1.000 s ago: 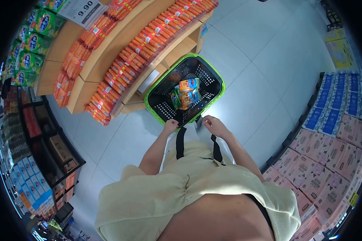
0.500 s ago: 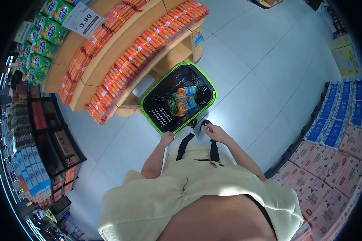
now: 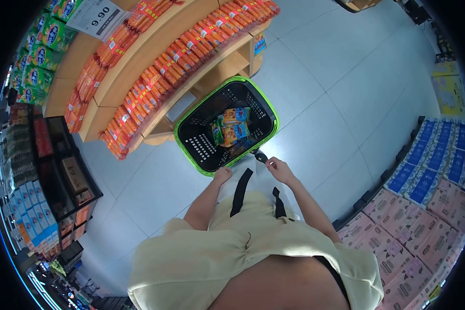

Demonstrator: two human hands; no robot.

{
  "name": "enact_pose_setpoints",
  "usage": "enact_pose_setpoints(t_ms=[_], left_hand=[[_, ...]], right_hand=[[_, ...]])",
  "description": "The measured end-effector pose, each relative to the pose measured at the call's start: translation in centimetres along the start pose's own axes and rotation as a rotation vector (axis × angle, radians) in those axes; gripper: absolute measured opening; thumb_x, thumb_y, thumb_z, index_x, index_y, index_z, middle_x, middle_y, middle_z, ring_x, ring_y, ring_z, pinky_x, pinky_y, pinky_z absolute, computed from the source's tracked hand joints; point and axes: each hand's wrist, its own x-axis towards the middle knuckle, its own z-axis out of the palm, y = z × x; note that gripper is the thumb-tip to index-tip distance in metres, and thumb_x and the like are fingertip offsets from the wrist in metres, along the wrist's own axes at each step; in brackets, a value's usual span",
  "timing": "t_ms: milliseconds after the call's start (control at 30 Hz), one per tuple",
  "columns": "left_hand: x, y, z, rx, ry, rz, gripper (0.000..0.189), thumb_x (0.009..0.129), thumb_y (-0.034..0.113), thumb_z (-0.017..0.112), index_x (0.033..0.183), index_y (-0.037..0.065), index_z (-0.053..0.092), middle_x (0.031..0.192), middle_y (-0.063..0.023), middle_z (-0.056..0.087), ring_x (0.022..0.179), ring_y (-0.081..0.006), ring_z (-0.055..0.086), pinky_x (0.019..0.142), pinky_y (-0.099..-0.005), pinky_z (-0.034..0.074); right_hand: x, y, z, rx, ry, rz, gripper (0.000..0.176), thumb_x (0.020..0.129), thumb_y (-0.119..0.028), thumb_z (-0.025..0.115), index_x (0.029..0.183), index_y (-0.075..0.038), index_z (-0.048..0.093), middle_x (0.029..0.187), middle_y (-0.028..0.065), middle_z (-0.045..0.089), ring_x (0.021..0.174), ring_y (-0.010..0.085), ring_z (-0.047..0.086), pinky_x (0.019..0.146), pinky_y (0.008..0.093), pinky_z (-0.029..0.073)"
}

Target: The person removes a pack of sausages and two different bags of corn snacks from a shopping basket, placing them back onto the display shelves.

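Note:
A black shopping basket (image 3: 191,147) with a bright green rim is in front of my legs, beside a wooden display shelf. Inside it, toward the middle, lie orange-and-blue snack packs (image 3: 236,133) and a green packet (image 3: 217,133). My left hand (image 3: 222,175) is closed in a fist close to the basket's near left corner; whether it grips the rim is hidden. To the right of the basket's near edge, my right hand (image 3: 278,169) has its fingers curled in, with nothing visible in them. A dark shoe (image 3: 261,157) shows between my hands.
Wooden shelves (image 3: 160,124) at the upper left carry rows of red-orange sausage packs (image 3: 165,72), with green packets (image 3: 44,57) and a 9.90 price sign (image 3: 98,19). Stacked pink cartons (image 3: 387,232) and blue-and-white packs (image 3: 418,170) line the right side. A black rack (image 3: 67,170) stands left.
The shelves and the right-hand stacks have shifted left in view. The basket sits slightly further left, and my left hand has moved a little right. Both hands keep their curled shape.

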Motion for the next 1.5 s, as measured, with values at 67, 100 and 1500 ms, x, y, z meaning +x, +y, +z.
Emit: enact_pose_setpoints(t_ms=[67, 100, 1500], left_hand=[[1.0, 0.3, 0.3, 0.01, -0.074, 0.015, 0.026, 0.077, 0.031, 0.058, 0.086, 0.009, 0.068, 0.091, -0.0163, 0.067, 0.088, -0.0334, 0.064, 0.082, -0.0411, 0.05], [1.3, 0.7, 0.1, -0.001, -0.082, 0.009, 0.026, 0.077, 0.031, 0.058, 0.086, 0.009, 0.068, 0.091, -0.0163, 0.067, 0.088, -0.0334, 0.064, 0.082, -0.0411, 0.05], [22.2, -1.4, 7.7, -0.934, 0.226, -0.466, 0.012, 0.081, 0.014, 0.06, 0.082, 0.003, 0.063, 0.064, -0.0036, 0.06, 0.054, -0.0146, 0.058, 0.053, -0.0271, 0.048]], right_hand=[[0.7, 0.4, 0.4, 0.008, -0.041, 0.058, 0.022, 0.087, -0.024, 0.056, 0.094, -0.004, 0.059, 0.073, 0.0125, 0.062, 0.067, 0.0242, 0.061, 0.064, 0.0353, 0.047], [1.1, 0.5, 0.5, 0.0, -0.05, 0.068, 0.022, 0.087, -0.024, 0.056, 0.094, -0.004, 0.059, 0.073, 0.0125, 0.062, 0.067, 0.0242, 0.061, 0.064, 0.0353, 0.047], [21.2, 7.9, 5.1, -0.17, 0.152, -0.299, 0.023, 0.084, -0.023, 0.064, 0.094, -0.003, 0.058, 0.084, 0.0115, 0.058, 0.084, 0.0255, 0.06, 0.074, 0.0335, 0.048]])
